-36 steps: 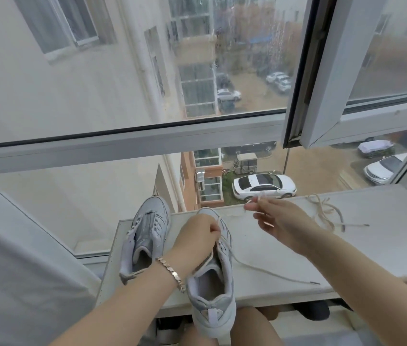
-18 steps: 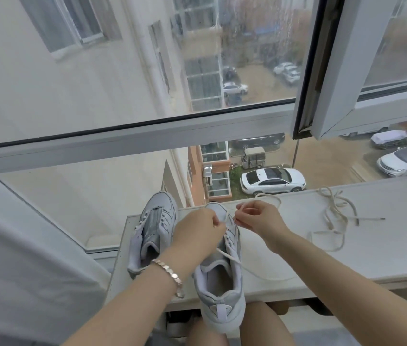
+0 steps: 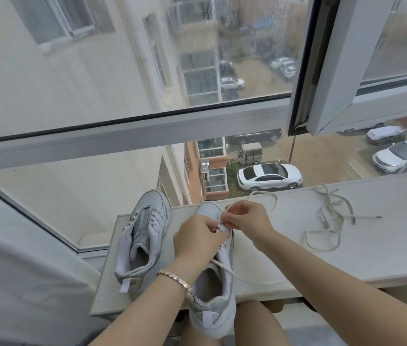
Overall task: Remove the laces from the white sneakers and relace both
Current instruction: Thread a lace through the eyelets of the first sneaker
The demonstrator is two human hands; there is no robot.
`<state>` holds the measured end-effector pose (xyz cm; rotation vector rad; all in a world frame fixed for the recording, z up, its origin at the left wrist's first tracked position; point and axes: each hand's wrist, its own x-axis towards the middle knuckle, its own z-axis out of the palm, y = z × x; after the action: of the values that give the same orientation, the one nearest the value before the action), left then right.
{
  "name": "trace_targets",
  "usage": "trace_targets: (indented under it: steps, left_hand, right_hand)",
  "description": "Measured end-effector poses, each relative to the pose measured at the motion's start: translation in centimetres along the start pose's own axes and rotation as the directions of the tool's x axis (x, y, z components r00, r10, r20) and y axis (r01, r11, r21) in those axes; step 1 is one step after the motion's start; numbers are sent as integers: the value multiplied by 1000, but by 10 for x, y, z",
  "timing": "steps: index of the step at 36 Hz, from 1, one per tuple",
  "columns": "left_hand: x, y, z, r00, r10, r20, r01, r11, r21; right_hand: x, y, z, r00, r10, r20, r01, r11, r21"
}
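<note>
while your left hand [image 3: 197,239] curls over the eyelet row of the near sneaker [image 3: 212,304] and grips its upper, your right hand [image 3: 250,218] pinches the working lace [image 3: 230,269] narrowly between thumb and fingertips, right at an eyelet near the toe. the hands nearly touch.

risks, as judged:
- the sneaker's heel overhangs the near edge of the white board [image 3: 322,265]. a hard pull on the lace could tip it off.
- the free tail trails across the board to your right. if it snags under your forearm, the two ends may come out uneven.
- your left hand hides the eyelets, so you cannot tell whether one is skipped. check before crossing.
- the loose lace [image 3: 332,222] lies tangled well apart on the board, below an open window sash [image 3: 335,71]. a draught could shift it, and the tangle may knot when you pick it up.

materials:
- both sneakers: smooth white leather-like panels, greyer padded collar, flat heel pull tab.
- the second sneaker [image 3: 147,228] stands just left, unlaced, tongue loose.
- laces: flat woven tape, off-white, limp, with a stiff tip.
- board: hard, matte, flat, with small holes along its left edge.
</note>
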<state>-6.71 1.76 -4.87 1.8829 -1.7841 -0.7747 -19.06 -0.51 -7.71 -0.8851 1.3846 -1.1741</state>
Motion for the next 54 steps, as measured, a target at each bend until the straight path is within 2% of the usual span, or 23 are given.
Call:
trace_targets:
  steps: [6, 15, 24, 29, 37, 49, 54]
  left_hand:
    - [1, -3, 3, 999, -52, 14, 54, 986, -155]
    - [2, -10, 14, 995, -102, -26, 87, 935, -344]
    - [0, -10, 16, 994, -100, -40, 76, 917, -392]
    - [0, -12, 16, 994, -103, -43, 78, 917, -390]
    - [0, -11, 16, 995, -98, -35, 77, 916, -393]
    - [-2, -9, 14, 994, -102, -37, 79, 914, -398]
    - [-3, -9, 14, 993, -111, -34, 88, 913, -399]
  right_hand:
    - [1, -4, 0, 999, -2, 48, 3, 1000, -11]
    - [5, -12, -10, 980, 104, 170, -89, 992, -93]
    - [8, -22, -14, 949, 208, 238, -178, 974, -140]
    - [9, -25, -10, 947, 259, 192, -216, 951, -220]
    - [6, -23, -4, 985, 120, 128, -61, 918, -392]
    - [4, -8, -8, 982, 15, 189, 50, 942, -333]
    - [5, -6, -11, 976, 15, 219, 46, 961, -274]
